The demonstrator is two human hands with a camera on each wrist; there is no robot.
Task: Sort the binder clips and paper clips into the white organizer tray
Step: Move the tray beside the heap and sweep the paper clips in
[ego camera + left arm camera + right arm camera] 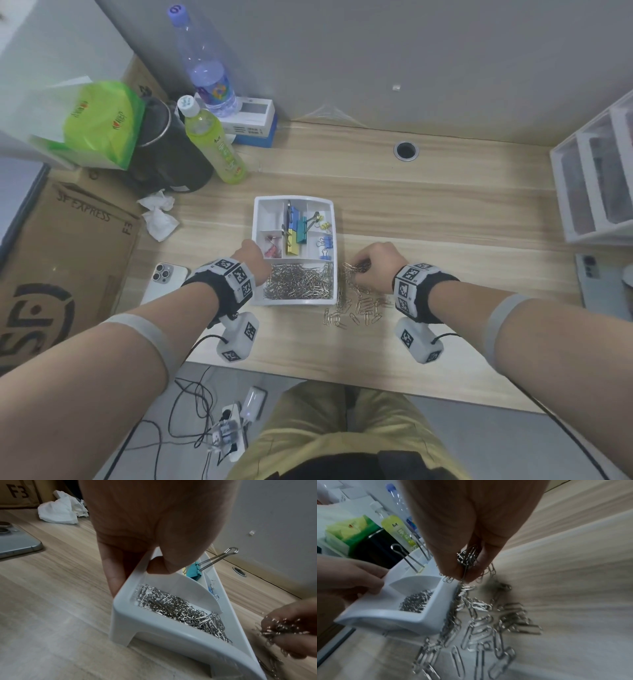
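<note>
The white organizer tray (pixel 336 240) stands mid-table. Its back compartments hold coloured binder clips (pixel 296 230), and its wide front compartment holds a heap of silver paper clips (pixel 298 283). My left hand (pixel 137 574) grips the tray's left rim, thumb inside and fingers outside. Just right of the tray my right hand (pixel 465 573) pinches a bunch of paper clips (pixel 468 557) a little above the table. Below it, several loose paper clips (pixel 359 310) lie scattered against the tray's right wall and toward the table's front.
A phone (pixel 164 277) lies left of the tray, with crumpled tissue (pixel 159 219) behind it. Bottles (pixel 215 140), a black mug (pixel 168 150) and a cardboard box (pixel 61 246) crowd the left. A drawer unit (pixel 599 178) stands at the right, and a cable hole (pixel 406 150) sits in the tabletop at the back.
</note>
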